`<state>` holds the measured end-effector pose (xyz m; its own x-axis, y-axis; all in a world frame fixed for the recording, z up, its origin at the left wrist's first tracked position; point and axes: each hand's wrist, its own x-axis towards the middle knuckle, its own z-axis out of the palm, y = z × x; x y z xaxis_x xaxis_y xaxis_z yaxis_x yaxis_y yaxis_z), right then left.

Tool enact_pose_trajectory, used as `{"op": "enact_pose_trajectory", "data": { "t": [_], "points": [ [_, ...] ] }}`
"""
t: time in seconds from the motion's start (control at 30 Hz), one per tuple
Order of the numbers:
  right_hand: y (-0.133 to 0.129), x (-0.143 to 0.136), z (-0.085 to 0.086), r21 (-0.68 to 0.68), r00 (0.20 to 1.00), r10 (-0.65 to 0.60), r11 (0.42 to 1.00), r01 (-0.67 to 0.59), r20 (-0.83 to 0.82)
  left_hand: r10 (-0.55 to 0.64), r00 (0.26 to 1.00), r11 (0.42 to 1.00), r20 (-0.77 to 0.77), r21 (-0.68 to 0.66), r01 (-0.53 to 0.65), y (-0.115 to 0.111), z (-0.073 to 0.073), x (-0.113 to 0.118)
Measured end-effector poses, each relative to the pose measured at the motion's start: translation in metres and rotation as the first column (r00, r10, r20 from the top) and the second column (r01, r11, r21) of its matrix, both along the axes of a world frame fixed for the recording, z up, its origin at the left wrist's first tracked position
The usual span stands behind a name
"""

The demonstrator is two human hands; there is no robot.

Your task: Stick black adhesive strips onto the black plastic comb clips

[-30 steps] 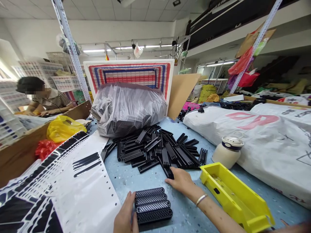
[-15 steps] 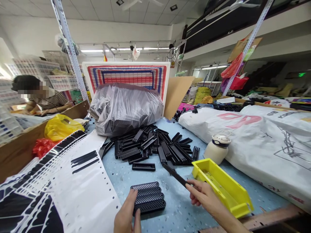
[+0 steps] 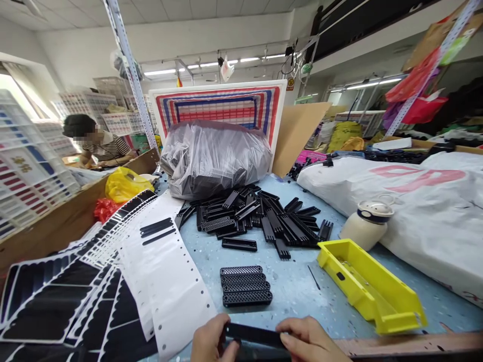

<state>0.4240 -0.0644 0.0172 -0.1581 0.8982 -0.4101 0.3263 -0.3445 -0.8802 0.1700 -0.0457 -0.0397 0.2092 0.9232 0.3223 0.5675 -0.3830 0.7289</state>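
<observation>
Left hand [image 3: 214, 339]: low in view, thumb and fingers closed around the left end of a long, narrow, flat black strip-shaped piece [image 3: 256, 334]; little gap showing.
Right hand [image 3: 306, 341]: thumb and fingertips pinched together on the right end of the same piece.
Held piece: near the front edge of the speckled light-blue tabletop [image 3: 290, 286], spanning the two hands, right end slightly lower in view; underside hidden.
Row of four: black, lattice-faced, round-ended plastic bars [image 3: 246, 286], side by side just beyond the held piece, apart from it.
Lone bar: one black slotted plastic bar [image 3: 239, 245], between the row and the heap.
Heap: jumbled black plastic bars [image 3: 279, 223], in front of a translucent grey plastic bag [image 3: 217, 163].
Right side: open yellow plastic bin [image 3: 356, 297], small bits inside; cream, round-bodied bottle [image 3: 363, 230] behind it, beside a large white sack [image 3: 339, 183].
Left side: white punched paper sheet [image 3: 181, 296], thin black strips [image 3: 156, 229] on it.
Far left: seated person in striped top [image 3: 111, 148], head bent.
</observation>
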Motion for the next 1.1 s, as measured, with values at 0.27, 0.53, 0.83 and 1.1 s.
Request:
{"op": "enact_pose_trajectory", "data": {
  "t": [0.27, 0.53, 0.83, 1.1],
  "points": [
    [0.032, -0.015, -0.016, 0.225, 0.973, -0.091, 0.973, 0.042, 0.212, 0.098, 0.989, 0.987, -0.110, -0.116, -0.110, 0.015, -0.008, 0.003],
    [0.041, -0.009, -0.028, 0.327, 0.895, -0.186, 0.944, 0.047, 0.406, 0.165, 0.986, 0.960, -0.005, -0.229, -0.161, 0.024, 0.001, 0.011],
    [0.046, 0.002, -0.045, 0.361, 0.879, -0.111, 0.930, -0.073, 0.463, 0.349, 0.881, 0.926, 0.320, -0.265, -0.271, 0.031, 0.018, 0.010],
    [0.045, -0.008, -0.057, 0.646, 0.861, -0.232, 0.751, -0.137, 0.452, 0.299, 0.862, 0.922, 0.409, -0.356, -0.151, 0.057, 0.024, 0.038]
  ]
}}
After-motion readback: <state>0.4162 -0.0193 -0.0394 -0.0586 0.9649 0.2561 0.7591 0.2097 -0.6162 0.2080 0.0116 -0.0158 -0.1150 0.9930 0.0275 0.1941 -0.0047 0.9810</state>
